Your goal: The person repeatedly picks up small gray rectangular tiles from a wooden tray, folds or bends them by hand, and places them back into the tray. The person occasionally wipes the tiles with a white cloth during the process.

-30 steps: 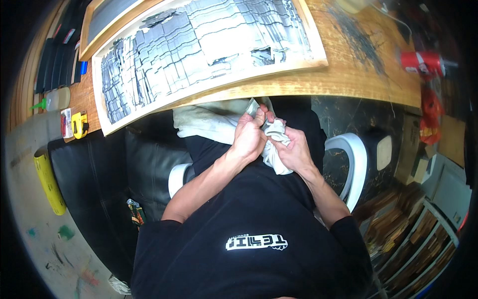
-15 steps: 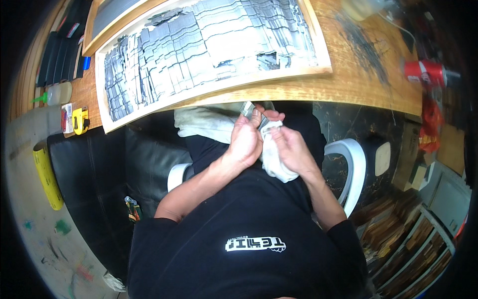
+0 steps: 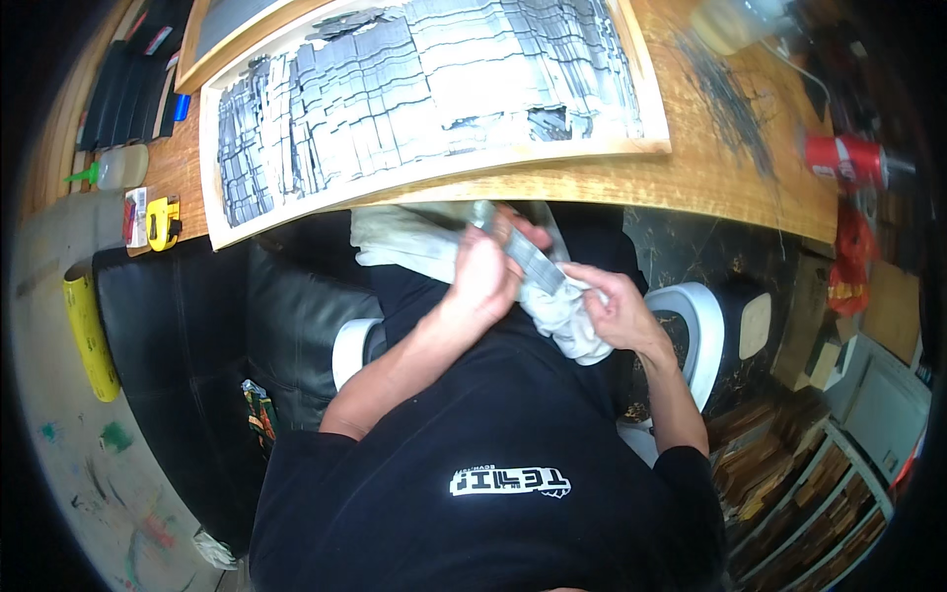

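Note:
Over my lap, just below the table edge, my left hand (image 3: 485,271) is closed around the upper end of a flat grey strip (image 3: 533,261) with fine dark lines. I cannot make out exactly what the strip is. My right hand (image 3: 623,308) grips a white cloth (image 3: 577,331) bunched at the strip's lower end. Another pale cloth (image 3: 404,237) lies across my lap under the table edge. Beyond my hands, a shallow wooden frame (image 3: 444,170) rests on the table, filled with many thin grey and whitish pieces laid in rows.
The wooden table (image 3: 730,192) carries dark scrape marks at right, plus a red can (image 3: 843,161) and a container of yellowish liquid (image 3: 725,25). At left are a green-tipped bottle (image 3: 120,168) and a yellow tool (image 3: 164,223). White chair arms (image 3: 700,340) flank me.
My right hand has slid down and to the right with the white cloth, exposing more of the grey strip. My left hand stays at its upper end. The view has shifted slightly.

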`<state>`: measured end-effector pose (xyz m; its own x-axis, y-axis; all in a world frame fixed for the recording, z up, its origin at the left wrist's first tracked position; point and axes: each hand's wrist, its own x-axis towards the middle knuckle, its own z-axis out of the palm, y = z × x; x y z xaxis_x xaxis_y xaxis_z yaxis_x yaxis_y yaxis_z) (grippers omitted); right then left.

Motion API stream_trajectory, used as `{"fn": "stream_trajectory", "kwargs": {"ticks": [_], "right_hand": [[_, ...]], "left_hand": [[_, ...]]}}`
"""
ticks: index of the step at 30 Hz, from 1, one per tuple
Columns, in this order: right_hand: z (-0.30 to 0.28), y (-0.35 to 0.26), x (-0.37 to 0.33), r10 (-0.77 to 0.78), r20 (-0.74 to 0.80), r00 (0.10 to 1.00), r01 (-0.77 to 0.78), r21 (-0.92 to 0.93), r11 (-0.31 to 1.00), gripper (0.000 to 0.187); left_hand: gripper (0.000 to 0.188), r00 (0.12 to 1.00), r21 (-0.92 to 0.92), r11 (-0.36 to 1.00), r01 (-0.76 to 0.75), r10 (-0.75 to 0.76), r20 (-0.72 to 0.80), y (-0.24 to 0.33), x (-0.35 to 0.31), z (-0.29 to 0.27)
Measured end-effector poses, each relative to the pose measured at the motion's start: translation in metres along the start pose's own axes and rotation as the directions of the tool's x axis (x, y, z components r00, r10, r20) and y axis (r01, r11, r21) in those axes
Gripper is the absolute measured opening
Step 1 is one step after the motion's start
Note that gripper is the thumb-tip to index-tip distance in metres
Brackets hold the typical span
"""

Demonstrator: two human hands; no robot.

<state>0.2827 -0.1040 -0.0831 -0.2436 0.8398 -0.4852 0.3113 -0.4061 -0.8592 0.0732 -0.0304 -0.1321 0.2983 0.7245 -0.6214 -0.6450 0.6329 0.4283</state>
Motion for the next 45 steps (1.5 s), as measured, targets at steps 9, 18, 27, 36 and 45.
{"fn": "stream_trajectory", "kwargs": {"ticks": [9, 18, 27, 36, 45], "right_hand": [[-0.008, -0.078, -0.029, -0.348, -0.089, 0.933, 0.315, -0.267, 0.911, 0.029], [0.042, -0.049, -0.042, -0.423, -0.113, 0.899, 0.436, 0.131, 0.891, 0.024], [0.066, -0.043, -0.027, -0.454, -0.293, 0.841, 0.504, 0.121, 0.855, 0.023], [-0.012, -0.052, -0.073, -0.422, -0.161, 0.892, 0.438, 0.084, 0.895, 0.016], [-0.05, -0.053, -0.096, -0.471, -0.26, 0.843, 0.537, 0.359, 0.763, 0.017]], "left_hand": [[0.025, 0.946, 0.005, 0.957, 0.289, -0.286, 0.15, 0.069, -0.05, 0.029], [0.032, 0.879, 0.147, 0.932, 0.33, -0.36, 0.312, 0.06, -0.057, 0.065], [0.039, 0.804, 0.558, 0.75, 0.355, -0.55, 0.227, 0.101, -0.038, 0.068], [0.063, 0.588, 0.64, 0.605, -0.474, -0.324, 0.741, 0.046, 0.004, 0.028], [0.041, 0.275, 0.308, -0.048, -0.95, -0.592, 0.758, -0.061, 0.028, 0.013]]}}
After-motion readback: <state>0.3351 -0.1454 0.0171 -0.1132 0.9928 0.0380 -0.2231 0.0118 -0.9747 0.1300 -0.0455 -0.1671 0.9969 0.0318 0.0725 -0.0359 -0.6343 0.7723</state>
